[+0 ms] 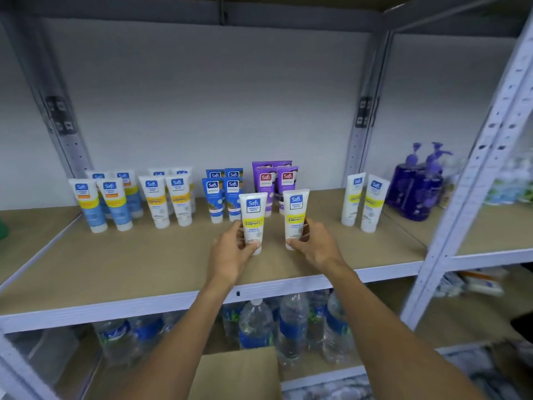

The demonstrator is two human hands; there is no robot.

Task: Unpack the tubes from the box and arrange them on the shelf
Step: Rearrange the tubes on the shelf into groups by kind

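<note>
My left hand [235,249] grips a white tube with a yellow band [253,217], upright, cap down, over the brown shelf board [144,264]. My right hand [314,245] grips a matching tube [294,216] the same way, just to the right. Both tubes are at the shelf's middle front. Behind them stand rows of tubes: light blue ones [99,203] at left, white and orange ones [167,200], dark blue ones [222,197], purple ones [274,180], and two white and yellow ones [364,200] at right. A flap of the cardboard box [239,370] shows at the bottom.
Purple pump bottles [418,189] stand on the neighbouring shelf at right, past a grey upright post [473,183]. Several water bottles [256,324] fill the shelf below. A grey steel beam [115,310] edges the shelf front.
</note>
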